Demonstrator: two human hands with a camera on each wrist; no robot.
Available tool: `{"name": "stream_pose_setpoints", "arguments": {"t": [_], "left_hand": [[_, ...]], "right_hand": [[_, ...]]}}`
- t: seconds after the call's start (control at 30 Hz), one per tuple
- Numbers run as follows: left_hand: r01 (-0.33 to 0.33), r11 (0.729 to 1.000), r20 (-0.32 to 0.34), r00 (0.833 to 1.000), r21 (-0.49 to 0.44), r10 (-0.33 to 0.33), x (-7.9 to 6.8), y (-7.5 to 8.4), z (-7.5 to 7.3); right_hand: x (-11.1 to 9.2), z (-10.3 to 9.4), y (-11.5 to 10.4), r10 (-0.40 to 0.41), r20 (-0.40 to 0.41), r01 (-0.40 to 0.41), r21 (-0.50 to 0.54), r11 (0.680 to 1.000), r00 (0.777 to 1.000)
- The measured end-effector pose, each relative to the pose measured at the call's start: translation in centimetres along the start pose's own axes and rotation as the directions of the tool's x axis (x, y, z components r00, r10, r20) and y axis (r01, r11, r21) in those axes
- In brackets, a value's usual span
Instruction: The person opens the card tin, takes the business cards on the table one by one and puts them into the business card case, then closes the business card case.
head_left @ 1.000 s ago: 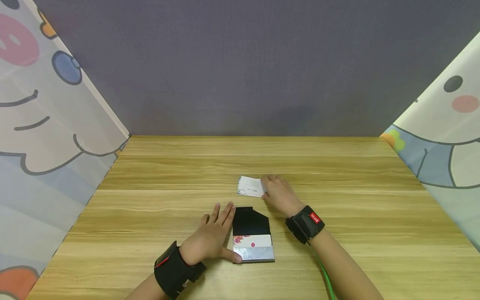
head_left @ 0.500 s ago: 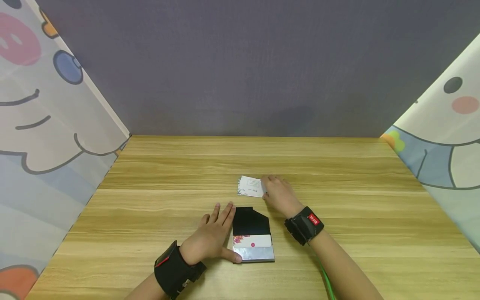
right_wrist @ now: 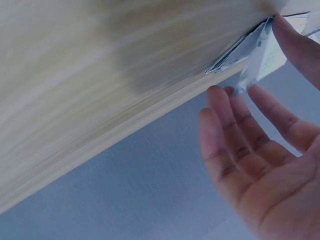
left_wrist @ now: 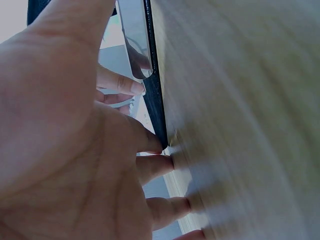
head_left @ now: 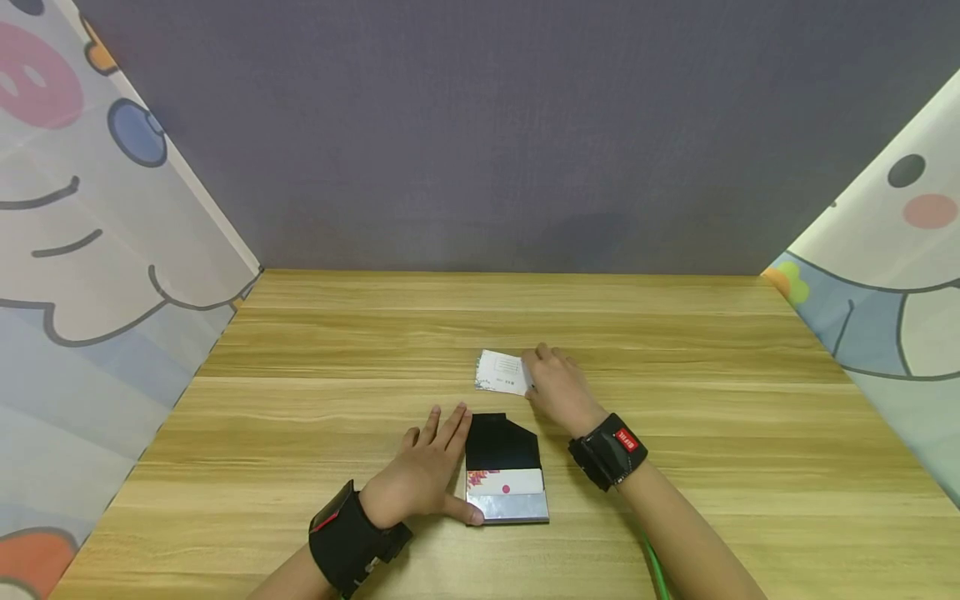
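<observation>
White rectangular printed paper cards (head_left: 501, 372) lie in a loose pile on the pale, wood-grained tabletop (head_left: 337, 350), their long axis running roughly left to right and slightly askew. They are just beyond the flat black-and-silver card case (head_left: 504, 443), near it but not touching. The bare right hand (head_left: 561, 390) is the nearer one: its grip meets the pile at the right short end, so the cards extend leftward from the fingers. In the right wrist view, one tilted card (right_wrist: 261, 57) stands up off the pile, held between thumb and index finger, while the other fingers lie behind it.

Nearer the person, the case lies with its black flap spread away from the body, and a white card with a pink floral print (head_left: 521, 481) shows above its shiny silver front panel. The bare left hand (head_left: 416, 483) is beside the case's left edge, fingers spread and straight, thumb on the near left corner; it grasps nothing.

Black wristbands (head_left: 609, 451) circle both wrists, and a thin green cable (head_left: 656, 568) runs beside the right forearm. Behind the tabletop stands a plain grey-blue partition (head_left: 480, 133).
</observation>
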State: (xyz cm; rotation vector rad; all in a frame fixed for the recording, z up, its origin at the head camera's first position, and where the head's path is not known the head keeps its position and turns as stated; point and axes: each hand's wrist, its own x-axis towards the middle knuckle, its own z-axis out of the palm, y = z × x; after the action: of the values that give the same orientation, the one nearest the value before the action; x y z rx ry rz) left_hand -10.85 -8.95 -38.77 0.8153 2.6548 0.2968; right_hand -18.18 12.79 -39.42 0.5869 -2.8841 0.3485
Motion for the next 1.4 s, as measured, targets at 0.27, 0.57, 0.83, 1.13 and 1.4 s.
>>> {"name": "stream_pose_setpoints", "arguments": {"t": [0.27, 0.57, 0.83, 1.13, 1.4], "left_hand": [[-0.002, 1.000, -0.003, 1.000, -0.001, 0.002, 0.0, 0.0, 0.0], [0.000, 1.000, 0.005, 1.000, -0.012, 0.000, 0.0, 0.0, 0.0], [0.012, 1.000, 0.017, 1.000, -0.011, -0.012, 0.0, 0.1, -0.1], [0.009, 1.000, 0.012, 1.000, -0.003, -0.009, 0.0, 0.2, -0.1], [0.009, 1.000, 0.013, 1.000, -0.011, -0.009, 0.0, 0.2, -0.2]], "right_hand": [[0.0, -0.2, 0.0, 0.013, 0.003, -0.013, 0.021, 1.000, 1.000], [0.2, -0.1, 0.1, 0.032, -0.055, -0.029, 0.046, 0.999, 0.998], [0.4, -0.4, 0.0, 0.067, -0.040, -0.062, 0.121, 0.991, 0.997], [0.3, -1.1, 0.0, 0.061, -0.020, -0.056, 0.203, 0.978, 0.998], [0.2, -1.6, 0.0, 0.047, 0.013, -0.049, 0.269, 0.962, 0.999]]}}
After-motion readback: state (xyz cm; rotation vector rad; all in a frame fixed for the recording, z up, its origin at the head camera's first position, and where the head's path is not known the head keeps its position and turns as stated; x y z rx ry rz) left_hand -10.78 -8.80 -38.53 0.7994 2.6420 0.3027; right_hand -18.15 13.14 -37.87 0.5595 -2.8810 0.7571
